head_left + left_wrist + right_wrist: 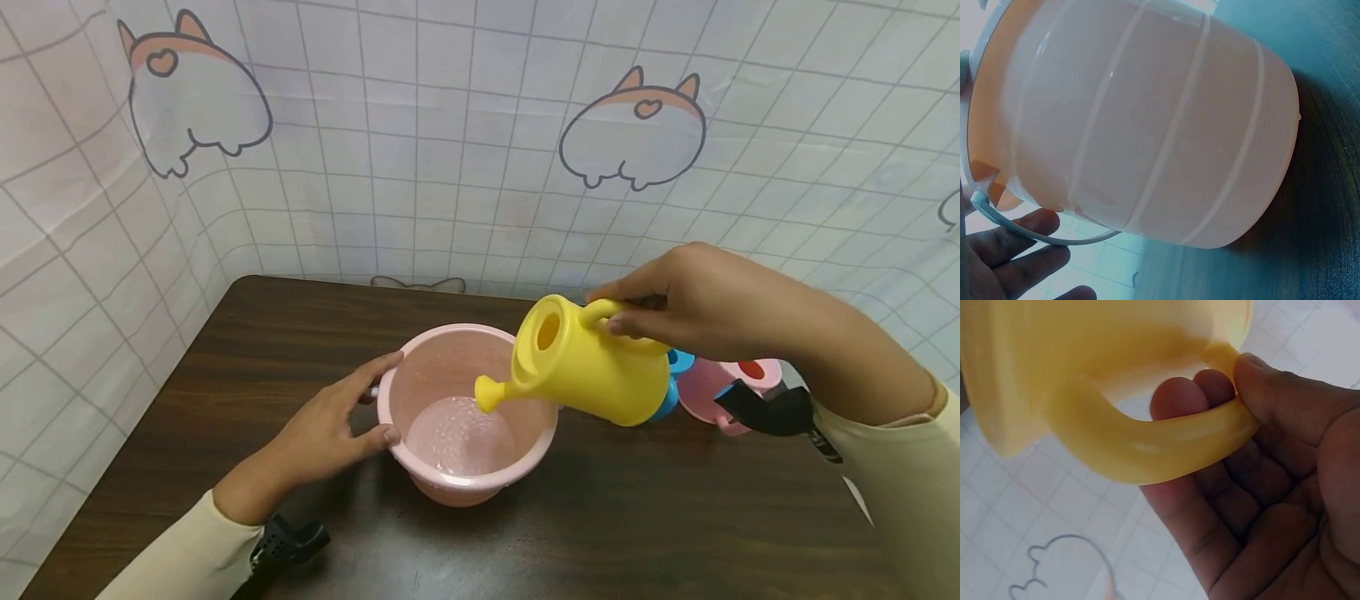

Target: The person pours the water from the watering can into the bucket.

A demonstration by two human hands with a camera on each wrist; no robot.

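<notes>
A pink bucket point(457, 492) stands on the dark wooden table, with rippled, bubbly water point(457, 433) at its bottom. My left hand point(330, 425) rests against its left side, thumb and index fingertip spread on the rim. In the left wrist view the other fingers point(1029, 269) lie loosely by the bucket's thin handle point(1054, 239). My right hand point(697, 304) grips the handle point(1160, 447) of a yellow watering can point(592, 375), thumb and fingers curled round it. The can tilts left, its spout point(491, 393) over the bucket's opening.
Behind the watering can, on the right, sit a pink container point(705, 392) with a red part point(750, 369) and a blue object point(678, 362), partly hidden. A white grid-patterned sheet point(450, 150) with cartoon drawings hangs behind and left of the table point(570, 525).
</notes>
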